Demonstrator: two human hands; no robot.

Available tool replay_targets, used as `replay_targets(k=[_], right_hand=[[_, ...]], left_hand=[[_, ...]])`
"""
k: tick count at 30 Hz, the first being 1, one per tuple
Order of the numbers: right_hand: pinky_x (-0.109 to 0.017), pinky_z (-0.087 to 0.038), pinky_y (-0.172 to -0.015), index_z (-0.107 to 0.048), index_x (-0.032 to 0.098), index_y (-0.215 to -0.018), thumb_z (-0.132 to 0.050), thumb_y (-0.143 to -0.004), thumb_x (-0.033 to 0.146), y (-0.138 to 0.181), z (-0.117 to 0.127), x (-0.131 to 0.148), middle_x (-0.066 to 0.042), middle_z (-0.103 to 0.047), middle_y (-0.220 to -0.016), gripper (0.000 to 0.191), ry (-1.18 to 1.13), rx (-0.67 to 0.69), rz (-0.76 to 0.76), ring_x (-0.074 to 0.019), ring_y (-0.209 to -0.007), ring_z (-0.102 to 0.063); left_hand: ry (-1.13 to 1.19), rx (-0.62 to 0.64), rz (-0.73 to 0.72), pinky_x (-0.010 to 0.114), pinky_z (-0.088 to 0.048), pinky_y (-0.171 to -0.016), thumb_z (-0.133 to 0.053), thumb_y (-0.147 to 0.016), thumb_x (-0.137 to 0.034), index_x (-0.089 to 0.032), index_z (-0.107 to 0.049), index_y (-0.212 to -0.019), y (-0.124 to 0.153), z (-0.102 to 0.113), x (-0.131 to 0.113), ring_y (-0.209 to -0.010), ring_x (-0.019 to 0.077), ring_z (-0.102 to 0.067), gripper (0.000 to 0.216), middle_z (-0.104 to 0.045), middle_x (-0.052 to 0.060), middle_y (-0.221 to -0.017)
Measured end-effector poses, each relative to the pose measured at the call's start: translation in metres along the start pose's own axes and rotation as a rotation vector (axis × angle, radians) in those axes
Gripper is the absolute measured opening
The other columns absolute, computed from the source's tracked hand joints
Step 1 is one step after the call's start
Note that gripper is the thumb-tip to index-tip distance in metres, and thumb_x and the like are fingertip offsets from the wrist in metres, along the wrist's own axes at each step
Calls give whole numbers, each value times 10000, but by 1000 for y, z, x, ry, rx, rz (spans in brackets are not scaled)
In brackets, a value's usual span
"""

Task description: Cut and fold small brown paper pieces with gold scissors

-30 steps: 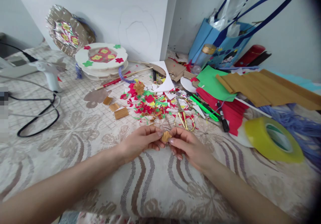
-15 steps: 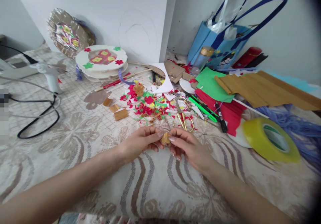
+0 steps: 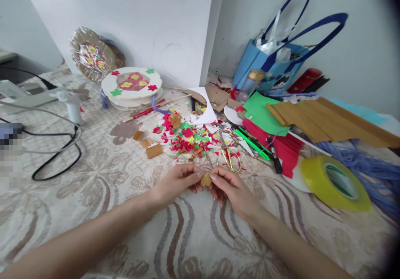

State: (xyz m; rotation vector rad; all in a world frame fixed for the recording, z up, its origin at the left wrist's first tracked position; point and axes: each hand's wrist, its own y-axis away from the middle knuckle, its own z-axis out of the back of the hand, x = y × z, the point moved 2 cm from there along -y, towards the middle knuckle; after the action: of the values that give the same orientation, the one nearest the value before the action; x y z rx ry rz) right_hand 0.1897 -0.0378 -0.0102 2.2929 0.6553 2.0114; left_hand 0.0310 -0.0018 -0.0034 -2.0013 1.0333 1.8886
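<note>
My left hand [image 3: 177, 182] and my right hand [image 3: 229, 187] meet over the patterned cloth, each pinching the same small brown paper piece [image 3: 206, 179] between thumb and fingertips. Both hands are closed on it, left from the left side, right from the right. Just beyond them lie gold-handled scissors [image 3: 229, 157] and a heap of red, green and yellow paper scraps [image 3: 187, 136]. Small brown corrugated pieces [image 3: 154, 150] rest to the left of the scraps.
A yellow tape roll [image 3: 336, 183] lies at the right. Brown corrugated sheets [image 3: 331, 118], green and red paper, a green marker [image 3: 251, 142] and a blue bag [image 3: 275, 68] fill the back right. Decorated white plates [image 3: 133, 85], a glue gun [image 3: 70, 101] and a black cable [image 3: 58, 156] are at the left.
The view has tilted a little, shifting everything slightly down and right. Both hands keep pinching the brown piece with barely any movement.
</note>
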Motion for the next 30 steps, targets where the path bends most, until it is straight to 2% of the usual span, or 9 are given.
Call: replay_targets(k=[4, 7, 9, 13, 20, 25, 30], right_hand=[[-180, -367, -411, -543, 184, -762, -464, -889, 431, -1, 0, 1, 37, -499, -570, 289, -7, 7, 3, -85, -472, -456], [-187, -377, -404, -551, 183, -791, -350, -902, 525, 0, 0, 2, 15, -519, -621, 412, -23, 6, 15, -96, -495, -481], [-185, -378, -394, -547, 179, -807, -374, -879, 556, 0, -1, 3, 15, -511, -619, 421, 1, 16, 27, -96, -489, -477], [-171, -377, -386, -505, 181, -775, -613, -789, 439, -1, -2, 2, 52, -470, -561, 280, 108, -23, 15, -76, -452, -435], [-185, -406, -402, -513, 175, -749, -546, -840, 375, -3, 0, 3, 44, -494, -560, 222, 45, 1, -2, -79, -449, -452], [-187, -390, -401, -504, 181, -733, -543, -841, 351, -4, 1, 1, 52, -489, -534, 205, 94, -39, -3, -79, -433, -444], [-194, -382, -414, -503, 185, -720, -532, -857, 346, -5, -1, -1, 56, -470, -523, 212, 166, -16, 37, -84, -432, -452]], left_hand=[[33, 1, 14, 226, -401, -617, -584, -791, -402, -119, -599, -763, -1, 1, -1, -627, 108, -522, 285, -593, 17, -664], [50, 0, 15, 222, -398, -601, -585, -784, -426, -128, -591, -744, -2, 1, -1, -613, 107, -517, 300, -584, 8, -649], [54, 1, 12, 222, -402, -592, -590, -774, -439, -135, -578, -732, -2, 1, 0, -599, 104, -511, 308, -578, 0, -638], [29, -9, -16, 224, -413, -597, -597, -766, -434, -135, -577, -749, -3, 2, 3, -597, 102, -508, 300, -567, -9, -638], [50, 9, 23, 209, -411, -604, -549, -815, -395, -128, -583, -736, -4, 5, 4, -616, 99, -526, 281, -608, 9, -657], [0, -12, 37, 218, -425, -587, -487, -835, -465, -128, -580, -730, -5, 4, 3, -589, 100, -527, 366, -611, 17, -648], [-72, -4, 9, 207, -414, -521, -640, -730, -446, -132, -569, -725, -4, 5, 6, -546, 91, -501, 322, -567, -12, -623]])
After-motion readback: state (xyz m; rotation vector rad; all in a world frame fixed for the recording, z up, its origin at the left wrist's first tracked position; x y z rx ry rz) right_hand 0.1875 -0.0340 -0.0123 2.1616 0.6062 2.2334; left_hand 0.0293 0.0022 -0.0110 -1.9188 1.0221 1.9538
